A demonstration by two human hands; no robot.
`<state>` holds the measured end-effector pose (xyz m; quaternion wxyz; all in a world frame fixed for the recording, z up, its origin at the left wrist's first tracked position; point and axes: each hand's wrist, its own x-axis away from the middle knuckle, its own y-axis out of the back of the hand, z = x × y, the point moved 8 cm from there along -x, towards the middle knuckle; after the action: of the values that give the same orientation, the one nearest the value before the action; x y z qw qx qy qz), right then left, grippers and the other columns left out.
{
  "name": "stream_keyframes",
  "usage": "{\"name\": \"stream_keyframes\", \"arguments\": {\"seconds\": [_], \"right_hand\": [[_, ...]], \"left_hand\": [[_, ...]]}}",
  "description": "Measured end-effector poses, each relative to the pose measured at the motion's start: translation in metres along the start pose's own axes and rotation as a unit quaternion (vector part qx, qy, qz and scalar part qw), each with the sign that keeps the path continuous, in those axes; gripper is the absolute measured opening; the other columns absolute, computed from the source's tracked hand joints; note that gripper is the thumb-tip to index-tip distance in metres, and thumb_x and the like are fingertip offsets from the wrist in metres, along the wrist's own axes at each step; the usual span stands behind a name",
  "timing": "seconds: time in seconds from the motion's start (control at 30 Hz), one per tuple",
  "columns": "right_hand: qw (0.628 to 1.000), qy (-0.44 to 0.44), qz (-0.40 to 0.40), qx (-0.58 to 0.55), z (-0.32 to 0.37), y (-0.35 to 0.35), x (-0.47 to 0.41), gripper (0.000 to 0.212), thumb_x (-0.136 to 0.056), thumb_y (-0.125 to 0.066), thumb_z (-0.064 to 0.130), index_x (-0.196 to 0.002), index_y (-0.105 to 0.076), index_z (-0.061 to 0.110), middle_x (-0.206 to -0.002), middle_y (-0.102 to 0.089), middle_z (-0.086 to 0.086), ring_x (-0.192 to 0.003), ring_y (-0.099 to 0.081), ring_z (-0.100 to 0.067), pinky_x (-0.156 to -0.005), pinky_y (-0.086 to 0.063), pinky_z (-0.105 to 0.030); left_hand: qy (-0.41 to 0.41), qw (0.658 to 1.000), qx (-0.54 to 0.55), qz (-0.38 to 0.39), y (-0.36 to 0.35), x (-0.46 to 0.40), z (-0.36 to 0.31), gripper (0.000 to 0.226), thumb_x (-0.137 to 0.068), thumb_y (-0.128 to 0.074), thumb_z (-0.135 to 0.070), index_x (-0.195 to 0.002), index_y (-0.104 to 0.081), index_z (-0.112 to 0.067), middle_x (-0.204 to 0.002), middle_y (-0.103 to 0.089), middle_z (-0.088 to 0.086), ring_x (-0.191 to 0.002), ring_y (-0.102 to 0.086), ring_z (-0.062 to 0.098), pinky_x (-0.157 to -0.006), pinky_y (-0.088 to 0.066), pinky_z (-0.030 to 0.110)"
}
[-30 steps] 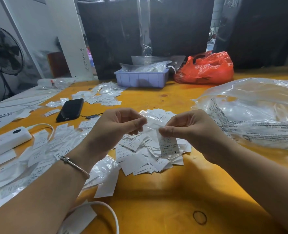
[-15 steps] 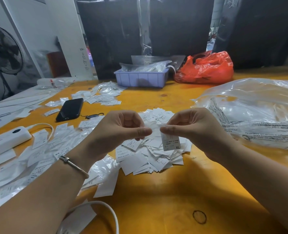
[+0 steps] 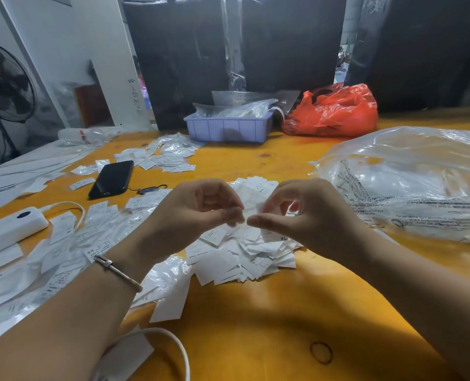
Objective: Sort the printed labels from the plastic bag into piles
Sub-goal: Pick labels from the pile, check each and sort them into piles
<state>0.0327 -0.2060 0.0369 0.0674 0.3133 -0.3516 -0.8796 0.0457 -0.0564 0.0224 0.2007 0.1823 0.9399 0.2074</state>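
1. My left hand (image 3: 200,213) and right hand (image 3: 308,213) meet thumb to thumb above the middle of the bench (image 3: 255,325), over the central pile of labels (image 3: 244,251).
2. Both hands are curled, thumb against fingertips, and pinch a small white label (image 3: 251,215) between them; it is blurred, so I cannot read its print.
3. The central pile lies just beyond my wrists, loose and overlapping, some labels showing size letters.
4. A second spread of labels (image 3: 71,243) covers the left side of the bench, mixed with clear wrappers.
5. A third, smaller pile (image 3: 167,158) sits toward the far left, near the black phone (image 3: 112,178).
6. The large clear plastic bag (image 3: 409,185) rests at the right edge, printed with warning text, just beside my right hand.
7. A white power bank (image 3: 11,229) lies at the left edge, its cable looping off.
8. A lavender tray (image 3: 228,129) and a red bag (image 3: 335,111) stand at the far edge.
9. A thin bracelet (image 3: 118,272) circles my left wrist.
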Motion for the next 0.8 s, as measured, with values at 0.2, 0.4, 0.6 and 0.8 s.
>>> {"name": "stream_keyframes", "arguments": {"seconds": [0.2, 0.4, 0.6, 0.8], "right_hand": [[0.999, 0.033, -0.007, -0.041, -0.002, -0.003, 0.001, 0.013, -0.082, -0.073, 0.017, -0.074, -0.074, 0.008, -0.072, -0.068, -0.004, -0.067, -0.059, -0.02, -0.067, -0.049, -0.043], [0.995, 0.08, -0.054, -0.017, 0.008, 0.01, 0.001, 0.004, -0.081, -0.073, 0.008, -0.079, -0.075, 0.006, -0.075, -0.069, -0.005, -0.066, -0.061, -0.018, -0.065, -0.05, -0.037], [0.97, 0.067, -0.181, -0.147, 0.012, 0.053, 0.008, 0.046, -0.08, -0.07, -0.004, -0.121, -0.06, 0.013, -0.095, -0.068, -0.001, -0.086, -0.068, -0.011, -0.069, -0.059, -0.024], [0.973, 0.119, -0.164, -0.109, 0.034, 0.044, 0.013, 0.054, -0.077, -0.075, -0.002, -0.124, -0.054, 0.015, -0.097, -0.065, -0.002, -0.084, -0.068, -0.008, -0.06, -0.059, -0.026]], "left_hand": [[0.016, 0.998, -0.051, 0.045, -0.012, 0.001, 0.004, 0.026, -0.077, -0.073, -0.03, -0.088, -0.072, -0.007, -0.085, -0.074, 0.006, -0.084, -0.071, 0.022, -0.08, -0.06, 0.034], [-0.004, 0.999, -0.047, -0.006, -0.004, 0.0, 0.003, 0.026, -0.073, -0.072, -0.028, -0.086, -0.077, -0.006, -0.074, -0.075, 0.007, -0.07, -0.072, 0.02, -0.067, -0.057, 0.022], [-0.03, 0.998, -0.043, -0.018, 0.0, 0.002, -0.005, 0.026, -0.068, -0.076, -0.035, -0.081, -0.076, -0.012, -0.074, -0.075, 0.006, -0.069, -0.07, 0.023, -0.067, -0.06, 0.026], [-0.031, 0.999, -0.044, -0.011, -0.003, 0.002, -0.006, 0.025, -0.066, -0.077, -0.035, -0.08, -0.077, -0.014, -0.078, -0.075, 0.006, -0.071, -0.071, 0.024, -0.068, -0.061, 0.029]]}}
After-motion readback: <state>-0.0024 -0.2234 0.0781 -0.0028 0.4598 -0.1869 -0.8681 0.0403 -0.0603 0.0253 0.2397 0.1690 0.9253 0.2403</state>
